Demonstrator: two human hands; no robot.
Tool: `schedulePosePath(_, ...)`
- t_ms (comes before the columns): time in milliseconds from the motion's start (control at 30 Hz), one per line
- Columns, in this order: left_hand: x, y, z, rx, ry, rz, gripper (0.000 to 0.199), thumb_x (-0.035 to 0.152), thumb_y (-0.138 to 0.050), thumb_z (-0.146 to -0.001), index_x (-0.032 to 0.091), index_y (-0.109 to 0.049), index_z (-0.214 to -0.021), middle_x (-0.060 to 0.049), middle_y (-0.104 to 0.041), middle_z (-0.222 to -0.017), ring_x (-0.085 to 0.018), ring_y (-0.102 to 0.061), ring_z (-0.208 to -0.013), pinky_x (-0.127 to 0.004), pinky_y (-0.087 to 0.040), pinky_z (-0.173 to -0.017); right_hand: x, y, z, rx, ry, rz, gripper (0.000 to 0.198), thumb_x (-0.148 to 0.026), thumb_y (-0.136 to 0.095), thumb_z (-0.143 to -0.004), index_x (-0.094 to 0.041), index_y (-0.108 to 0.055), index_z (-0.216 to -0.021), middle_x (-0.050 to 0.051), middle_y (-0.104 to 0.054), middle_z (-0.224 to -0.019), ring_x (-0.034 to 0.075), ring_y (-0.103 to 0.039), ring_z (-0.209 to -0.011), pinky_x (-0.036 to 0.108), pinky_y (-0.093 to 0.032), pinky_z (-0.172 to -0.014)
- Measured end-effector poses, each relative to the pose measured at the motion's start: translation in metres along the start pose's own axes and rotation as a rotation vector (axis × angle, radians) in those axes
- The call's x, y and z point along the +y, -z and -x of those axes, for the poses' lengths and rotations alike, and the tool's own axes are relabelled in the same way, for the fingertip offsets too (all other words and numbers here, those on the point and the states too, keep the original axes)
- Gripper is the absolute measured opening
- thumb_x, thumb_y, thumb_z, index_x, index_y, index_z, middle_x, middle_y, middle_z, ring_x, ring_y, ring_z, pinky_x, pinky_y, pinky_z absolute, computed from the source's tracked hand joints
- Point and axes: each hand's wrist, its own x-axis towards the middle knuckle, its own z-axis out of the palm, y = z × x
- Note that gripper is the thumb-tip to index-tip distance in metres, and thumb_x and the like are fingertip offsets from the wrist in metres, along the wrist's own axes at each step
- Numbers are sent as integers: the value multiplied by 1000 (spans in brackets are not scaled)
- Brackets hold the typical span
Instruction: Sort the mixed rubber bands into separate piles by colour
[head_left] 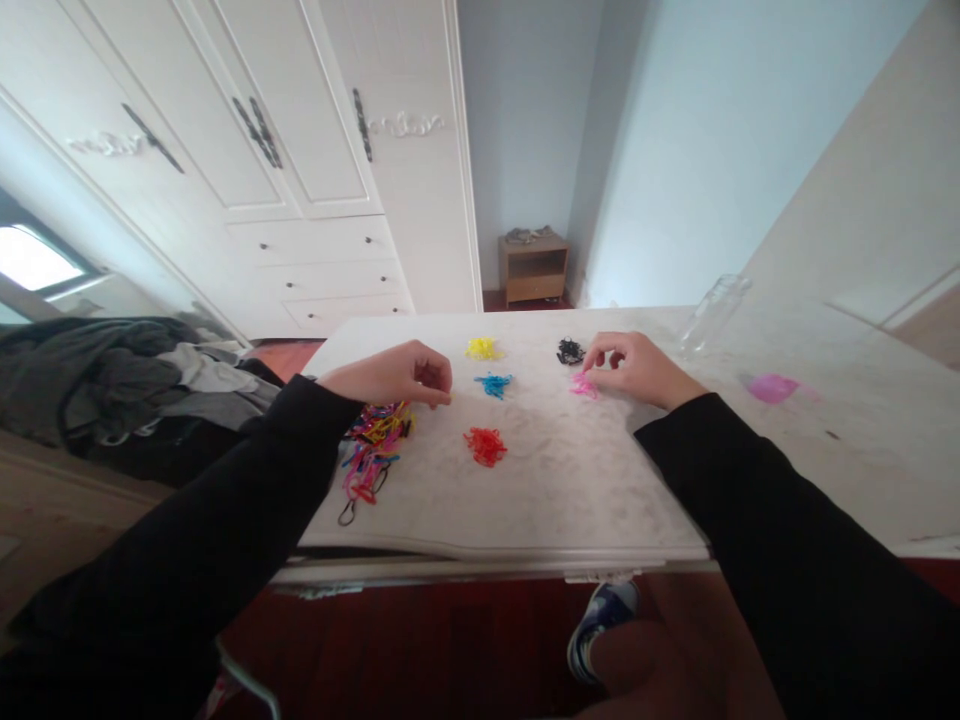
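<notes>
Two hands are on a pale marbled tabletop [570, 500] here, both in black sleeves, so going left to right: off the left edge there's a bed or couch piled with grey and dark clothes [127, 385], then the left hand [401, 375] sits curled knuckles-up right at the far edge of a mixed heap of coloured bands [371, 445] (pink, yellow, orange, blue, a black one trailing toward the near edge). Its fingers are folded in loosely with the tips down near the heap, can't honestly tell if it's got a band pinched or not. Next come the sorted little piles: yellow pile [482, 348] farthest back, blue pile [493, 384] just nearer than it, red pile [485, 446] nearest of the three, all well apart from each other. Further right there's a black pile [570, 351], and just beside it the pink pile [583, 386], where the right hand [634, 368] has its fingertips pressed together right on the pink bands, thumb and forefinger nearly closed, seemingly pinching one. Past that a clear glass jar [712, 312] lies tipped on its side near the far edge, and a pink lid [772, 388] sits flat further right
</notes>
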Motion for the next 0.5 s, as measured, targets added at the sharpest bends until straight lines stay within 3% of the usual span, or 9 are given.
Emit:
schedulePosePath(300, 0, -10, -3, 130, -49, 154, 24, 34, -89, -67, 17, -72, -73, -3, -73, -67, -14, -68, -59, -22, -51, -55, -7, -12, 0, 1, 6, 17, 8, -26, -66, -72, -20, -68, -67, 2, -66, -72, 17, -57, -70, 31, -42, -65)
schedulePosePath(500, -2, -12, -4, 138, -86, 100, 25, 35, -89, -68, 17, -74, -77, -3, -74, -68, -12, -66, -59, -21, -50, -54, -10, -17, -1, -9, -3, 14, 9, -28, -65, -72, -19, -67, -67, 3, -66, -70, 17, -56, -69, 30, -41, -64)
